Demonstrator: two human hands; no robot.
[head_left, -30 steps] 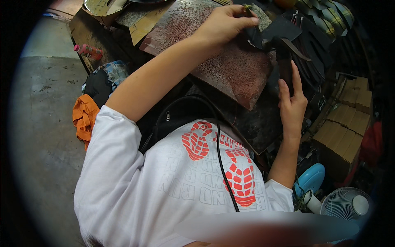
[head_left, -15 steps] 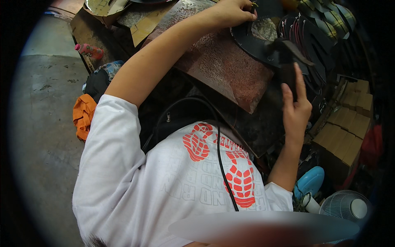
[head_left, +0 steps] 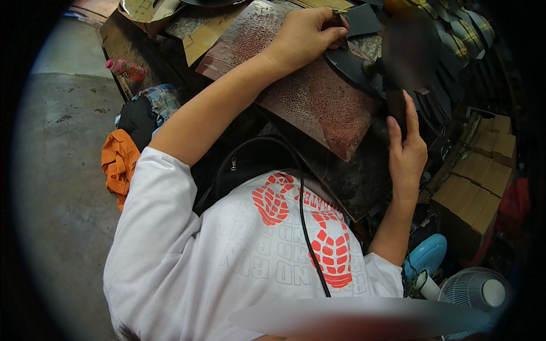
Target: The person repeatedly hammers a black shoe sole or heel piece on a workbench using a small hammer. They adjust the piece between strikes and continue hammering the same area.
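My left hand [head_left: 307, 37] is closed in a pinch around a slim dark tool [head_left: 344, 41] with a yellowish top. Its lower end meets a curved black flat piece [head_left: 350, 69], which lies on a worn reddish-brown board [head_left: 318, 108]. My right hand [head_left: 408, 153] grips the dark handle of a hammer [head_left: 396, 109], thumb and forefinger stretched along it. The hammer's rounded striking end hangs over or against the black piece's right part; I cannot tell if they touch. A dark blur hides the rest of its head.
Dark curved pieces [head_left: 441, 99] are stacked right of the board. Cardboard-coloured boxes [head_left: 469, 193], a blue round object [head_left: 427, 254] and a white fan [head_left: 472, 292] stand at the right. At the left are a pink bottle [head_left: 126, 70] and an orange cloth [head_left: 119, 162].
My left hand has moved left and nearer with the slim tool, and the black piece has shifted under it. The hammer has turned, its striking end now showing beside the black piece.
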